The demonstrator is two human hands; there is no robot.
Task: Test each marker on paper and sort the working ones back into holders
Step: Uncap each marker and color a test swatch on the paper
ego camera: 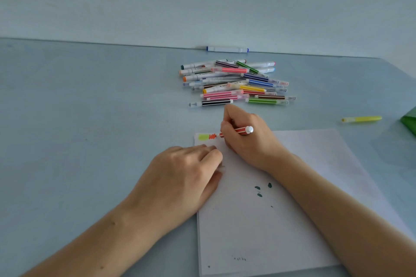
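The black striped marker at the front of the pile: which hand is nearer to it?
Right. The right hand, gripping the red marker, sits just below the black striped marker. The left hand rests lower down, on the paper's left edge.

the right hand [245,139] covers the middle of the red marker [242,130], and its tip is too small to tell. a green thing [410,120] is cut off by the right edge.

marker pile [234,83] behind paper [258,220], on table [90,108].
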